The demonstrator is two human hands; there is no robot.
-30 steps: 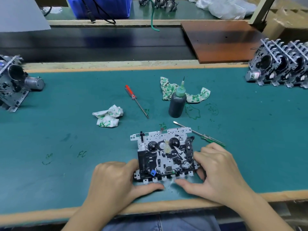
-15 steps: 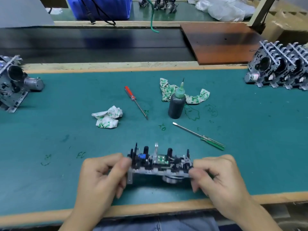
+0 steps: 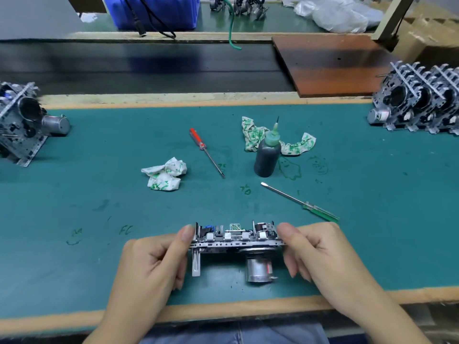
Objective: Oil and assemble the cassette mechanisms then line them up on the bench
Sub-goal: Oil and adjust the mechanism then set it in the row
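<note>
Hands grip a cassette mechanism [image 3: 237, 240] edge-on above the bench mat [image 3: 99, 194]: left hand [image 3: 154, 264] pinching one end, right hand [image 3: 318, 254] the other.

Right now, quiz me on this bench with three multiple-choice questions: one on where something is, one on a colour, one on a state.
1. Where does the oil bottle stand?
A. Between the two screwdrivers
B. On the brown board
C. Inside the blue bin

2. What colour is the handle of the screwdriver nearest the right hand?
A. Red
B. Green
C. Yellow

3. How is the cassette mechanism held?
A. Lying flat, untouched
B. Gripped by the left hand alone
C. Gripped by both hands, motor facing the person

Answers: 1 A, it stands upright on the mat between them; 2 B, its handle is green; 3 C, each hand grips one end.
</note>
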